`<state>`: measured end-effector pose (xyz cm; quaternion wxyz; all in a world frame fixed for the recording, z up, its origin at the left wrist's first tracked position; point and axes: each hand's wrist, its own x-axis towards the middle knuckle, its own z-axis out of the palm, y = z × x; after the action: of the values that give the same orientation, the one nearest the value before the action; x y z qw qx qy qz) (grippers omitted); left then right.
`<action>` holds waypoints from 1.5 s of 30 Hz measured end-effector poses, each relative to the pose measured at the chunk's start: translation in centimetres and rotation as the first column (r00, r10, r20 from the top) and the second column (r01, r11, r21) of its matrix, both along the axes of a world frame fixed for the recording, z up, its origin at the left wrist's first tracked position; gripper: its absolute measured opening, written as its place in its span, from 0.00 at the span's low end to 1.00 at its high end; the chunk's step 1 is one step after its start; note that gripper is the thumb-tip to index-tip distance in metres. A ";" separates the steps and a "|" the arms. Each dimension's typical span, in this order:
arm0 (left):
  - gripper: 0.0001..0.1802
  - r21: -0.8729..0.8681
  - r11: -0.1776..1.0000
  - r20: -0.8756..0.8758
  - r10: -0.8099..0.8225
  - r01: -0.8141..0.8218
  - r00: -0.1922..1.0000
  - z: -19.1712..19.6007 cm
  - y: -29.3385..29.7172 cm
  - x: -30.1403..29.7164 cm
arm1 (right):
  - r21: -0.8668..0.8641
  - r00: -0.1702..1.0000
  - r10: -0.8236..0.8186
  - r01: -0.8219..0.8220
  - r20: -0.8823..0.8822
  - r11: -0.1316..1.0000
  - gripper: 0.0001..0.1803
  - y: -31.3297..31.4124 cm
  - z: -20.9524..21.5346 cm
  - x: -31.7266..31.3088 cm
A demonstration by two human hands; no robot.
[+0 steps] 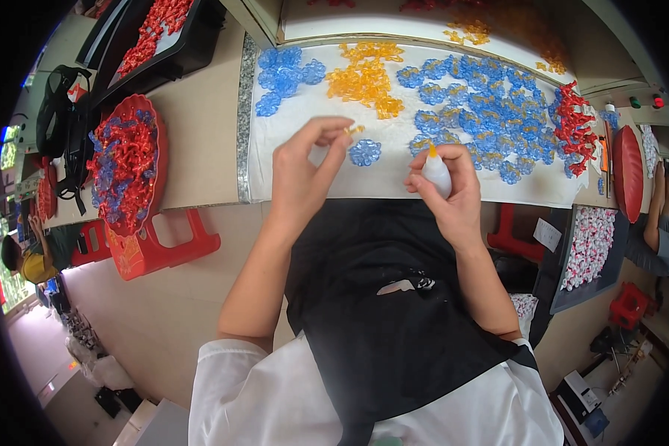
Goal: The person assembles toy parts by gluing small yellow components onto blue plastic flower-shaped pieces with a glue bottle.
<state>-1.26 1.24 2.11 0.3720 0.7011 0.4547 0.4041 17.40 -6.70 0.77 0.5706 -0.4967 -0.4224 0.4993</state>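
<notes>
Between the thumb and fingertips of my left hand [308,160] is a small amber plastic piece [355,130], held just above the white-covered table. My right hand [457,178] grips a white squeeze bottle [436,177] with its orange nozzle pointing up and away from me. A single translucent blue flower-shaped piece [365,152] lies between the two hands. Beyond it sits a heap of amber pieces [364,74]. Many blue flowers with amber pieces on them [483,111] spread to the right, and plain blue flowers [282,78] are grouped at the far left.
Red branching pieces [574,130] are piled at the right end, near a red oval tray [627,171]. On the left, a red scalloped tray [156,160] holds red and blue pieces above a red stool [163,245]. A shelf edge [416,41] runs along the back. Other people sit at both sides.
</notes>
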 end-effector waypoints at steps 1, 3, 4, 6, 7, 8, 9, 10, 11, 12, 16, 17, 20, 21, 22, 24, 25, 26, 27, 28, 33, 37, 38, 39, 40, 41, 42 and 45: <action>0.09 -0.004 1.000 0.003 -0.004 0.004 1.000 0.1 -0.8 -0.1 | -0.004 1.000 -0.004 0.004 0.003 1.000 0.13 0.0 0.0 -0.3; 0.09 -0.196 0.980 0.111 -0.021 0.043 0.994 0.3 -2.5 -0.2 | -0.037 0.986 0.054 -0.049 0.158 0.998 0.11 0.3 0.1 -1.1; 0.08 -0.247 0.967 0.147 -0.020 0.056 0.989 0.1 -3.1 -0.2 | 0.015 0.979 0.050 -0.054 0.196 0.998 0.12 0.6 0.5 -1.8; 0.08 -0.239 0.970 0.144 -0.011 0.046 0.990 0.1 -4.1 0.1 | -0.015 0.965 0.086 -0.085 0.246 0.996 0.11 0.9 1.2 -2.5; 0.07 -0.230 0.972 0.136 -0.006 0.038 0.991 0.0 -4.4 0.2 | -0.044 0.950 0.118 -0.110 0.290 0.993 0.09 1.0 1.4 -2.6; 0.06 -0.120 0.993 0.059 -0.005 0.012 0.998 -0.2 -4.5 0.3 | -0.048 0.948 0.122 -0.112 0.293 0.993 0.09 1.0 1.3 -2.7; 0.06 -0.123 0.992 0.062 -0.002 0.010 0.998 -0.4 -4.6 0.2 | -0.012 0.931 0.097 -0.099 0.352 0.995 0.08 1.1 1.2 -2.7; 0.06 -0.116 0.993 0.052 0.002 0.004 0.999 -0.5 -4.6 0.1 | 0.025 0.911 0.070 -0.088 0.407 0.996 0.07 1.1 1.1 -2.8; 0.05 -0.110 0.994 0.041 0.007 -0.002 0.999 -0.7 -4.7 0.0 | 0.021 0.909 0.073 -0.090 0.410 0.996 0.07 1.2 1.0 -2.8; 0.05 -0.114 0.993 0.044 0.008 -0.003 0.999 -0.9 -4.7 -0.1 | -0.004 0.901 0.095 -0.103 0.424 0.995 0.07 1.2 0.9 -2.7; 0.06 0.012 1.000 -0.045 0.004 -0.004 0.999 -1.2 -4.3 -0.5 | -0.124 0.842 0.198 -0.157 0.501 0.980 0.06 1.7 1.4 -2.5; 0.08 0.074 0.997 -0.085 -0.018 0.024 0.996 -1.3 -4.0 -0.6 | -0.128 0.841 0.202 -0.158 0.502 0.979 0.06 2.0 1.6 -2.4; 0.13 0.147 0.984 -0.275 0.140 -0.102 0.951 -1.2 -2.9 -0.3 | -0.163 0.785 0.165 -0.083 0.597 0.983 0.07 3.6 1.9 -2.2; 0.13 0.144 0.984 -0.273 0.141 -0.104 0.952 -1.3 -2.7 -0.3 | -0.166 0.783 0.168 -0.084 0.599 0.983 0.07 4.1 1.9 -2.1; 0.15 0.156 0.985 -0.316 0.126 -0.080 0.940 -1.4 -2.5 -0.2 | -0.123 0.736 0.149 -0.091 0.661 0.988 0.07 4.6 1.9 -2.1; 0.17 0.165 0.985 -0.360 0.115 -0.058 0.926 -1.5 -2.3 -0.1 | -0.081 0.685 0.130 -0.104 0.717 0.991 0.08 5.4 2.1 -2.1; 0.17 0.173 0.983 -0.367 0.120 -0.060 0.922 -1.7 -2.3 0.0 | -0.082 0.646 0.150 -0.134 0.748 0.988 0.09 5.7 2.2 -2.2; 0.16 0.180 0.982 -0.372 0.124 -0.060 0.920 -1.9 -2.3 0.1 | -0.086 0.604 0.169 -0.163 0.779 0.983 0.10 5.9 2.2 -2.3; 0.16 0.177 0.982 -0.371 0.123 -0.060 0.920 -2.0 -2.3 0.1 | -0.090 0.603 0.171 -0.163 0.779 0.983 0.10 6.1 2.4 -2.4; 0.16 0.182 0.981 -0.366 0.129 -0.065 0.922 -2.0 -2.3 0.1 | -0.068 0.580 0.158 -0.174 0.799 0.982 0.11 6.2 2.5 -2.6; 0.16 0.187 0.979 -0.348 0.138 -0.076 0.927 -2.1 -2.3 0.2 | -0.084 0.518 0.188 -0.218 0.834 0.972 0.11 6.7 2.6 -2.6; 0.15 0.189 0.979 -0.334 0.135 -0.074 0.933 -2.1 -2.3 0.1 | -0.113 0.508 0.230 -0.252 0.830 0.961 0.10 7.0 2.8 -2.5; 0.15 0.188 0.979 -0.330 0.136 -0.076 0.934 -2.1 -2.3 0.1 | -0.130 0.505 0.246 -0.255 0.827 0.958 0.10 7.1 3.0 -2.5; 0.15 0.187 0.979 -0.330 0.136 -0.077 0.934 -2.1 -2.3 0.1 | -0.131 0.504 0.248 -0.255 0.827 0.958 0.10 7.1 3.1 -2.5; 0.15 0.187 0.979 -0.331 0.138 -0.078 0.934 -2.1 -2.3 0.1 | -0.135 0.489 0.259 -0.275 0.833 0.952 0.10 7.2 3.2 -2.4; 0.15 0.188 0.979 -0.332 0.140 -0.080 0.933 -2.1 -2.4 0.1 | -0.139 0.474 0.270 -0.294 0.838 0.946 0.10 7.3 3.2 -2.4; 0.15 0.187 0.979 -0.332 0.141 -0.081 0.933 -2.1 -2.3 0.1 | -0.140 0.474 0.272 -0.295 0.838 0.945 0.10 7.3 3.3 -2.4; 0.15 0.186 0.980 -0.328 0.136 -0.077 0.935 -2.2 -2.3 0.1 | -0.157 0.467 0.282 -0.289 0.838 0.944 0.09 7.3 3.2 -2.3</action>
<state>-1.15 -1.06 -0.07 0.2046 0.7636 0.5130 0.3345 15.12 0.64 4.01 0.2008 -0.5967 -0.7252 0.2788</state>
